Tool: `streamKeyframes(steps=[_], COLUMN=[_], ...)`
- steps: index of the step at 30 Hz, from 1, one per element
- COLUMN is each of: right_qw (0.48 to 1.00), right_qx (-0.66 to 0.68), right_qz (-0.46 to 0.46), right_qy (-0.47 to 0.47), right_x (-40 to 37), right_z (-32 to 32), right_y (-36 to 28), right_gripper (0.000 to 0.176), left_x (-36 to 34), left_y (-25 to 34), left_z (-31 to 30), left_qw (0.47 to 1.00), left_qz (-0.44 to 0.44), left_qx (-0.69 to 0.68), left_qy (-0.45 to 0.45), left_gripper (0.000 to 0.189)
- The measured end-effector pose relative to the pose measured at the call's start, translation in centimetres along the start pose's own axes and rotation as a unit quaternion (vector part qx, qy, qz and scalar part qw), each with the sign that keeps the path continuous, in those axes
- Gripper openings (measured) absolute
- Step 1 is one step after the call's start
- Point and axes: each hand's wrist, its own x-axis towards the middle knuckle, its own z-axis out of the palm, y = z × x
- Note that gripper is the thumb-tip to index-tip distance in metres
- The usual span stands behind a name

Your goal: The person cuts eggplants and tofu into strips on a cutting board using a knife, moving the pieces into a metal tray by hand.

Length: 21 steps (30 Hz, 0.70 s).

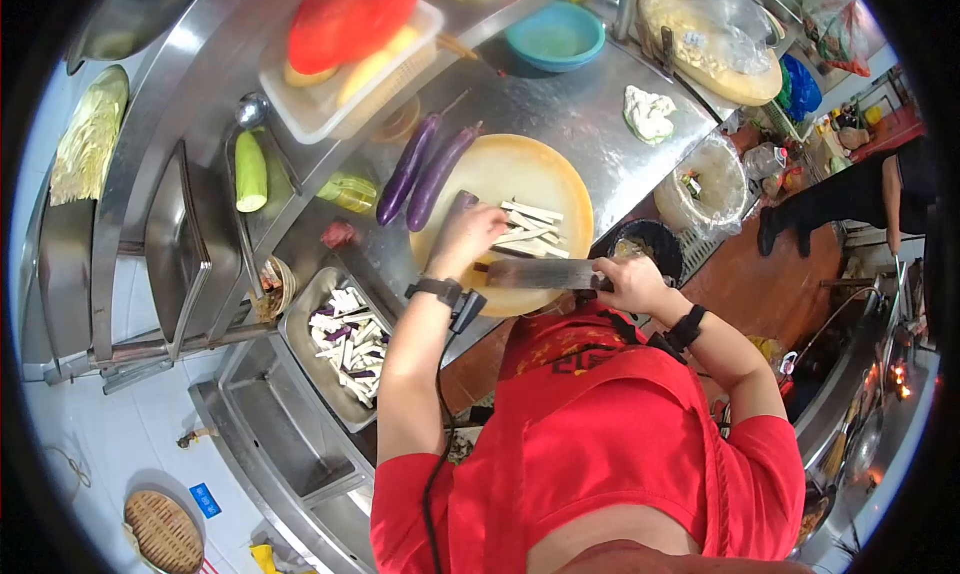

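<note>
My right hand point(635, 282) is closed around the handle of a cleaver point(545, 274), its broad blade lying level across the near side of a round cutting board point(572, 189). On the board are pale eggplant strips point(530, 230). My left hand point(478, 236) has its fingers bent and closed on the left ends of those strips; its fingertips are partly hidden. Just beyond that hand a purple-skinned eggplant piece point(463, 202) shows. Two whole eggplants point(440, 174) lie at the board's left edge. A metal pan point(297, 319) holds cut eggplant with purple skin.
A turquoise basin point(555, 34) and a white cloth point(649, 113) sit on the steel counter point(610, 104). A lined bin point(700, 189) stands right. Left are a sink point(275, 414) and a shelf tub point(300, 119). Another person point(845, 199) stands far right near stove flames point(900, 379).
</note>
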Motion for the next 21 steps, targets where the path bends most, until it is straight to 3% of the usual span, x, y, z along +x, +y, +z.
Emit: streamKeyframes(steps=[5, 7, 9, 10, 11, 14, 16, 17, 19, 21], right_qw=[0.986, 0.966, 0.950, 0.925, 0.895, 0.875, 0.877, 0.876, 0.891, 0.895], right_qx=[0.121, 0.225, 0.263, 0.312, 0.359, 0.401, 0.400, 0.401, 0.384, 0.382], right_qz=[0.112, 0.122, 0.166, 0.216, 0.265, 0.271, 0.265, 0.268, 0.237, 0.223], right_qy=[-0.026, 0.042, 0.020, 0.012, 0.002, 0.001, -0.010, -0.011, -0.048, -0.051], right_x=[-0.9, -0.7, -0.6, -0.4, -0.4, -0.2, 0.0, 0.2, 1.3, 2.4], right_z=[0.3, 1.0, 0.6, 0.2, 0.0, -0.2, -0.2, -0.1, 0.2, 1.2], right_y=[1.2, 1.9, 2.2, 2.1, 1.9, 1.9, 1.7, 1.5, 1.2, 1.0], right_gripper=[0.029, 0.026, 0.022, 0.020, 0.019, 0.016, 0.017, 0.017, 0.018, 0.019], left_x=[-1.0, -1.4, -1.7, -1.9, -1.9, -0.7, -0.2, -0.2, -0.1, -0.3], left_y=[-1.8, -0.9, 0.9, 1.9, 1.9, 2.8, 3.6, 4.1, 5.5, 4.7], left_z=[-2.7, -3.0, -2.4, -1.6, -0.1, 1.6, 1.7, 1.9, 1.3, 2.5], left_qw=[0.984, 0.989, 0.979, 0.967, 0.959, 0.968, 0.975, 0.975, 0.941, 0.937], left_qz=[-0.074, -0.008, 0.156, 0.172, 0.200, 0.200, 0.171, 0.172, 0.305, 0.317], left_qx=[-0.051, 0.068, 0.132, 0.172, 0.190, 0.153, 0.103, 0.101, 0.136, 0.142], left_qy=[0.154, 0.128, 0.019, -0.074, -0.070, -0.009, 0.098, 0.095, 0.050, 0.045], left_gripper=[0.011, 0.018, 0.042, 0.065, 0.072, 0.061, 0.047, 0.047, 0.034, 0.033])
